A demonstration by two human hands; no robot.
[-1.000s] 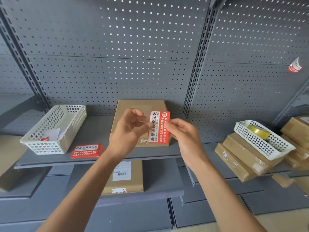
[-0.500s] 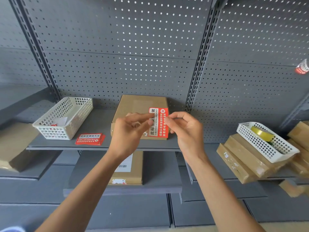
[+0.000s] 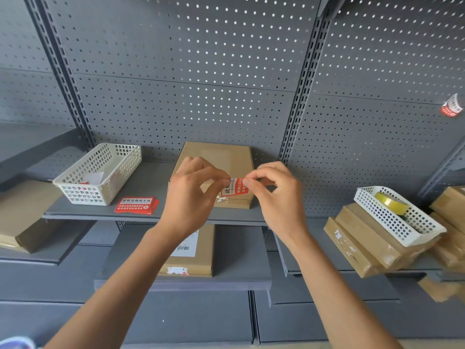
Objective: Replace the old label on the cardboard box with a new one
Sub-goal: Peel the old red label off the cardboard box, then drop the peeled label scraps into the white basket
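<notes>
L→R: white basket at 9 o'clock, spare red labels just beside it on shelf. Left hand — thumb and forefinger pinched on top-left corner of new red label; right hand pinched likewise on top-right corner. Vs. 1 s ago: label lowered from mid-air to near front edge of cardboard box at centre, over white residue of old label. Contact w/ box not discernible. Prob. placement step — pressing down remains. Tape roll in basket at 3 o'clock.
</notes>
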